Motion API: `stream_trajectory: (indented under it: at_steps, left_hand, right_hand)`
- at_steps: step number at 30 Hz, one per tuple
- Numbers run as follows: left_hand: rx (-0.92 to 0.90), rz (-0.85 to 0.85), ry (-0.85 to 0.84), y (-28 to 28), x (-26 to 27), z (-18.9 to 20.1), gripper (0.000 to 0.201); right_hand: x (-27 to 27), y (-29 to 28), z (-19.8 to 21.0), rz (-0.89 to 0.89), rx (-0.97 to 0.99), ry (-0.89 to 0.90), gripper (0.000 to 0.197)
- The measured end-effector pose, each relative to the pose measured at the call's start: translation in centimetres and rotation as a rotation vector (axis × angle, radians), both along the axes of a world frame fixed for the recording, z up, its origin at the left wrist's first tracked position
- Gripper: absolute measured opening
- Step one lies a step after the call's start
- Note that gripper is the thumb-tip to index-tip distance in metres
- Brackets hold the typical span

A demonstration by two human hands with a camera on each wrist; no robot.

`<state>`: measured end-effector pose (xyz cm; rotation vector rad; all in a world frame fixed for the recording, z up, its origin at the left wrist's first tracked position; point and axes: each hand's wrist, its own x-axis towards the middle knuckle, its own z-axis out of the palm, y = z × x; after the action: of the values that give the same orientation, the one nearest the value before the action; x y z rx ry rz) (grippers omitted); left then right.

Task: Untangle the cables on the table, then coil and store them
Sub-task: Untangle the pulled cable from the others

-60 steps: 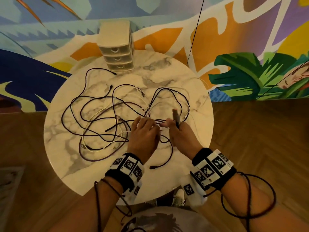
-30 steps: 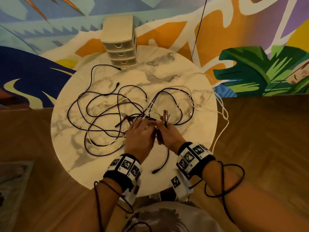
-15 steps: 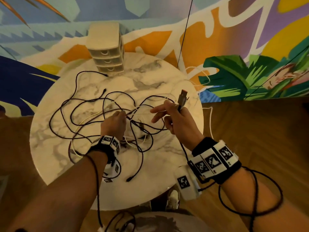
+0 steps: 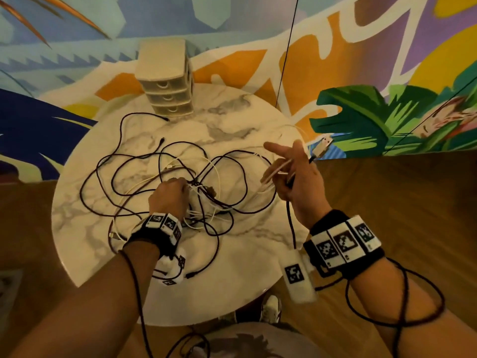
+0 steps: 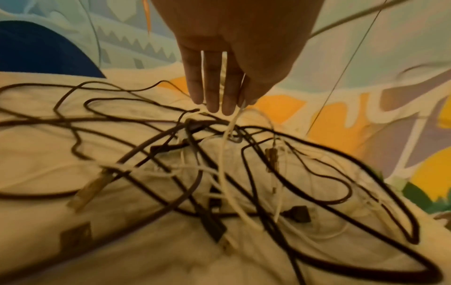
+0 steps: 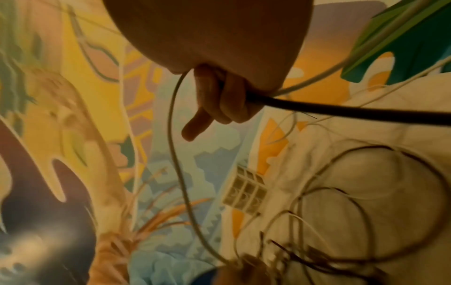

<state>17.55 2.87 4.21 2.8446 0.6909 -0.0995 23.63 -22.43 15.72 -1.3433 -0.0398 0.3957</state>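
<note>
A tangle of black and white cables (image 4: 227,182) lies spread over the round marble table (image 4: 232,280). My left hand (image 4: 170,195) rests on the knot at its middle. In the left wrist view, that left hand (image 5: 219,86) has straight fingers, and a white cable (image 5: 227,144) runs up between thumb and forefinger. My right hand (image 4: 294,174) is raised over the table's right edge. It grips a black cable (image 6: 341,111), whose USB plug (image 4: 322,148) sticks out above the fist, and its index finger points away. A white strand (image 6: 175,154) also passes through that right hand (image 6: 219,96).
A small beige three-drawer unit (image 4: 167,81) stands at the table's far edge against the painted wall. A thin dark cord (image 4: 286,60) hangs down the wall behind the table. Wooden floor lies around it, and a shoe (image 4: 271,308) shows under the near rim.
The hands, together over the knot before, have parted. My right hand has lifted the plug end up and out to the right, and my left hand stays down on the tangle.
</note>
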Motion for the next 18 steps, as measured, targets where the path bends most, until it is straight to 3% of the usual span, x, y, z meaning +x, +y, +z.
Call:
stream_trajectory:
  at_steps: [4,7,9,12,15,18]
  left_hand:
    - [0.020,-0.058,-0.031,-0.4,-1.1,2.2,0.025]
    - [0.067,-0.145,-0.141,-1.4,-2.4,3.5,0.019]
    - [0.098,-0.229,-0.233,-2.2,-3.3,4.1,0.017]
    - [0.096,-0.269,-0.306,-2.6,-4.5,4.4,0.028]
    - [0.087,-0.235,-0.300,-2.0,-5.1,4.2,0.035]
    - [0.100,-0.212,-0.281,-1.7,-5.4,4.5,0.034]
  right_hand:
    - [-1.2,0.0,-4.7,0.130,-0.210,0.153,0.066]
    - [-2.3,1.0,-6.8,0.280,-0.452,0.097,0.071]
    - [-3.0,2.0,-8.1,0.282,-0.473,0.062,0.070]
    - [-2.4,2.0,-9.9,0.116,-0.466,0.098,0.062]
    - [0.0,-1.1,-10.7,-0.203,-0.522,0.145,0.050]
    - [1.5,-4.6,-7.6,-0.539,-0.546,0.085,0.049]
